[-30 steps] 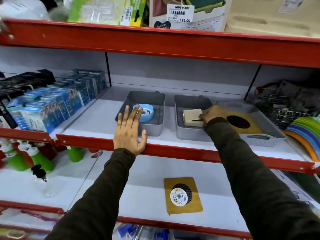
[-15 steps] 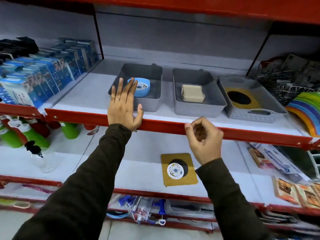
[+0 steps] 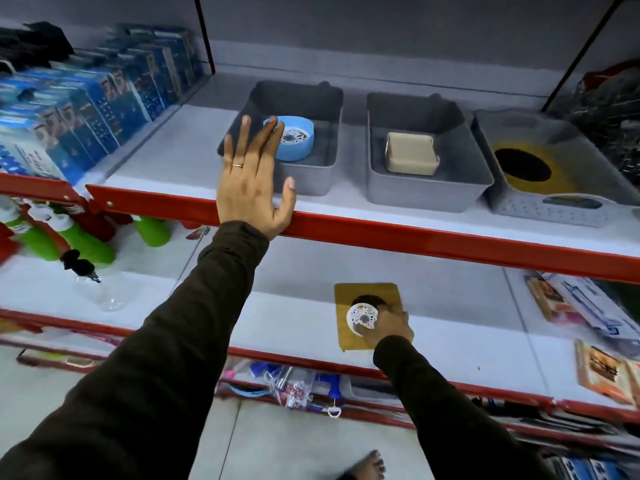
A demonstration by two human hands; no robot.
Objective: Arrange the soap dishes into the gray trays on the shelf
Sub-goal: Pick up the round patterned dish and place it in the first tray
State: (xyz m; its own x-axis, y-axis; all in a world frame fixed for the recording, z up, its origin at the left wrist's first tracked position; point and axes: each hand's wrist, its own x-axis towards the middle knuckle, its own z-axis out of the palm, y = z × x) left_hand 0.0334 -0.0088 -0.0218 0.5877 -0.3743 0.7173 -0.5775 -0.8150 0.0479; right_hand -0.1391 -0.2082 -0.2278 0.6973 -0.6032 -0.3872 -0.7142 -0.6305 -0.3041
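Three gray trays stand on the upper shelf. The left tray (image 3: pixel 311 98) holds a round blue soap dish (image 3: pixel 298 147). In the middle tray (image 3: pixel 429 197) lies a beige soap dish (image 3: pixel 410 157). The right, paler tray (image 3: pixel 554 211) holds a tan dish with a dark round centre (image 3: pixel 540 183). My left hand (image 3: pixel 252 188) lies open and flat on the red shelf edge, fingers over the left tray's near corner. On the lower shelf my right hand (image 3: pixel 389 327) closes on a tan square soap dish (image 3: pixel 349 296) at its round white-labelled centre.
Blue boxed goods (image 3: pixel 86 109) fill the upper shelf's left. Green bottles (image 3: pixel 79 244) and a clear bottle stand at the lower left. Flat packets (image 3: pixel 588 306) lie on the lower shelf's right. Wire items (image 3: pixel 609 116) sit beyond the right tray. The red shelf lip (image 3: pixel 433 240) juts forward.
My right hand let go of the beige dish in the middle tray, dropped to the lower shelf and took hold of the tan dish. The left hand stayed put.
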